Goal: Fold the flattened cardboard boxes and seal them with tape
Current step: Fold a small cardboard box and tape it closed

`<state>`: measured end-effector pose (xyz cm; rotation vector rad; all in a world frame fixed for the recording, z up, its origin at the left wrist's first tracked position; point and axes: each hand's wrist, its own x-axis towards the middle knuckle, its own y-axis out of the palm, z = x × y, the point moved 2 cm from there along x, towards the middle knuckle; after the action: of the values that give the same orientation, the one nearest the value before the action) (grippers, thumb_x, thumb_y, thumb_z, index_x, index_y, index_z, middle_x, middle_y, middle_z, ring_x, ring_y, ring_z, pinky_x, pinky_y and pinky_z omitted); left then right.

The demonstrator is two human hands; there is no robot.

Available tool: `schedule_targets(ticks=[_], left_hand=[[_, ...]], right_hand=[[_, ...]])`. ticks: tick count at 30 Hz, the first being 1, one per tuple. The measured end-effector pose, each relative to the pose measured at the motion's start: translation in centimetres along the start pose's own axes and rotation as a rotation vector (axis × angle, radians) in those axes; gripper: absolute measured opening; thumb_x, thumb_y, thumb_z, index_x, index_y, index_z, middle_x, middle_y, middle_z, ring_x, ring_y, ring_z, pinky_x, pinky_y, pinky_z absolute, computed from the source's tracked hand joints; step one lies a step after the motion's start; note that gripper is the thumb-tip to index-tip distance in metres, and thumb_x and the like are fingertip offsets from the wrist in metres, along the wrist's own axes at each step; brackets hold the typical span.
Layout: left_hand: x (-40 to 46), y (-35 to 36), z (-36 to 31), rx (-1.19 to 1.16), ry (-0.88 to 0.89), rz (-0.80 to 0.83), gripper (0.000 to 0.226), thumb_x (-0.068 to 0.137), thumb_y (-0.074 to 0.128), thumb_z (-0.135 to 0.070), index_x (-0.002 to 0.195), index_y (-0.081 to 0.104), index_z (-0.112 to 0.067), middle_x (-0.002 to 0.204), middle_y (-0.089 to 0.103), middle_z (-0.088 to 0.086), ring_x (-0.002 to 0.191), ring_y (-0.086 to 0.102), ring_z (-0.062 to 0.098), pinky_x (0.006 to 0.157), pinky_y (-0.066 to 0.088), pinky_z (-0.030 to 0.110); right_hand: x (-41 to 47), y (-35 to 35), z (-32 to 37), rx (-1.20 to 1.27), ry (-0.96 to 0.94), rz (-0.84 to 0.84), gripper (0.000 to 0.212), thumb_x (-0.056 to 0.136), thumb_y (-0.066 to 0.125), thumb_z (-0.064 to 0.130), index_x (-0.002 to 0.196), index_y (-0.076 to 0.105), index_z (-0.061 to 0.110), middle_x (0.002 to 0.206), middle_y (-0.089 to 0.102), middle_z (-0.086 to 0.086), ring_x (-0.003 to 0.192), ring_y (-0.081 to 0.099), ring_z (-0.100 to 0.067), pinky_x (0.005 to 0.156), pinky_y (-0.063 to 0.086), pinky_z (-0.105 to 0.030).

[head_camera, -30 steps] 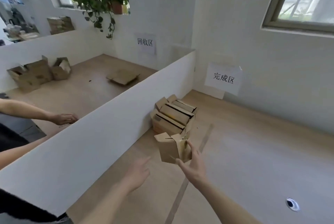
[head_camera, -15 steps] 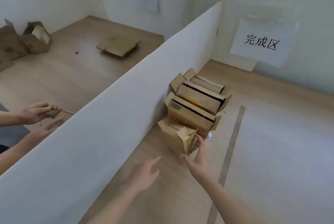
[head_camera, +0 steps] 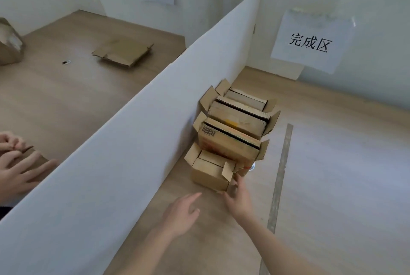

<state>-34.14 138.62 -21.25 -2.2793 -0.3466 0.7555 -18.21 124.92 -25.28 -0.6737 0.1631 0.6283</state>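
Hands spread: right hand (head_camera: pixel 238 201) against small box (head_camera: pixel 210 173), left hand (head_camera: pixel 180 214) free, white partition (head_camera: pixel 137 132) alongside.

A partition wall (head_camera: pixel 137 132) runs from near left to far right across a tabletop (head_camera: pixel 332 174). On its right side, a row of folded boxes (head_camera: pixel 235 128) stands against it, the nearest box (head_camera: pixel 210 172) at the front. The right hand (head_camera: pixel 238 199) touches that box's right side; the left hand (head_camera: pixel 180 214) hovers before it. Left of the partition lies a flattened box (head_camera: pixel 123 51), with another person's hands (head_camera: pixel 15 163) nearer.
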Motion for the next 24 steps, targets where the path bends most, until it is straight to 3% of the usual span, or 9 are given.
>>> schedule_targets(ticks=[4, 8, 10, 12, 14, 24], left_hand=[[-0.4, 0.6, -0.7, 0.018, 0.026, -0.014, 0.053, 0.097, 0.052, -0.032, 0.149, 0.039, -0.037, 0.152, 0.041, -0.016, 0.139, 0.038, 0.005, 0.111, 0.031, 0.022], [-0.7, 1.0, -0.9, 0.032, 0.042, -0.014, 0.054, 0.098, 0.052, -0.032, 0.149, 0.038, -0.038, 0.153, 0.039, -0.017, 0.140, 0.037, 0.005, 0.112, 0.032, 0.025], [-0.5, 1.2, -0.6, 0.028, 0.042, -0.009, 0.057, 0.097, 0.052, -0.031, 0.151, 0.035, -0.037, 0.156, 0.035, -0.015, 0.143, 0.033, 0.007, 0.114, 0.029, 0.027], [0.0, 1.3, -0.3, 0.013, 0.015, -0.012, 0.062, 0.097, 0.053, -0.032, 0.154, 0.029, -0.036, 0.161, 0.027, -0.012, 0.147, 0.026, 0.009, 0.117, 0.026, 0.031], [0.5, 1.4, -0.2, 0.004, -0.025, -0.015, 0.067, 0.097, 0.054, -0.035, 0.156, 0.022, -0.033, 0.163, 0.019, -0.013, 0.148, 0.024, 0.011, 0.116, 0.026, 0.032], [3.3, 1.4, -0.9, -0.079, -0.020, 0.010, 0.074, 0.095, 0.057, -0.032, 0.157, 0.017, -0.035, 0.164, 0.010, -0.015, 0.150, 0.017, 0.008, 0.118, 0.024, 0.035]], right_hand=[[-0.3, -0.4, -0.4, -0.048, -0.019, 0.064, 0.071, 0.092, 0.071, 0.019, 0.154, 0.037, 0.024, 0.145, 0.052, 0.003, 0.134, 0.049, -0.017, 0.105, 0.039, -0.024], [-0.8, -0.6, -0.8, -0.078, -0.012, 0.062, 0.067, 0.093, 0.067, 0.016, 0.152, 0.039, 0.027, 0.138, 0.056, 0.000, 0.126, 0.056, -0.020, 0.103, 0.046, -0.031], [-1.2, -0.6, -0.9, -0.060, 0.025, 0.042, 0.066, 0.092, 0.068, 0.018, 0.150, 0.040, 0.032, 0.123, 0.062, 0.003, 0.109, 0.063, -0.016, 0.090, 0.054, -0.030], [-1.6, -0.4, -1.1, -0.045, 0.044, 0.022, 0.064, 0.092, 0.067, 0.019, 0.148, 0.041, 0.035, 0.108, 0.063, 0.007, 0.093, 0.063, -0.007, 0.076, 0.052, -0.022], [-1.7, -0.3, -1.3, -0.035, 0.049, 0.024, 0.062, 0.094, 0.065, 0.020, 0.149, 0.040, 0.035, 0.106, 0.064, 0.008, 0.090, 0.061, -0.004, 0.072, 0.049, -0.018], [-0.5, -0.5, -0.4, 0.074, 0.070, 0.093, 0.074, 0.095, 0.065, 0.017, 0.159, 0.028, 0.027, 0.140, 0.059, -0.001, 0.119, 0.058, -0.015, 0.098, 0.053, -0.033]])
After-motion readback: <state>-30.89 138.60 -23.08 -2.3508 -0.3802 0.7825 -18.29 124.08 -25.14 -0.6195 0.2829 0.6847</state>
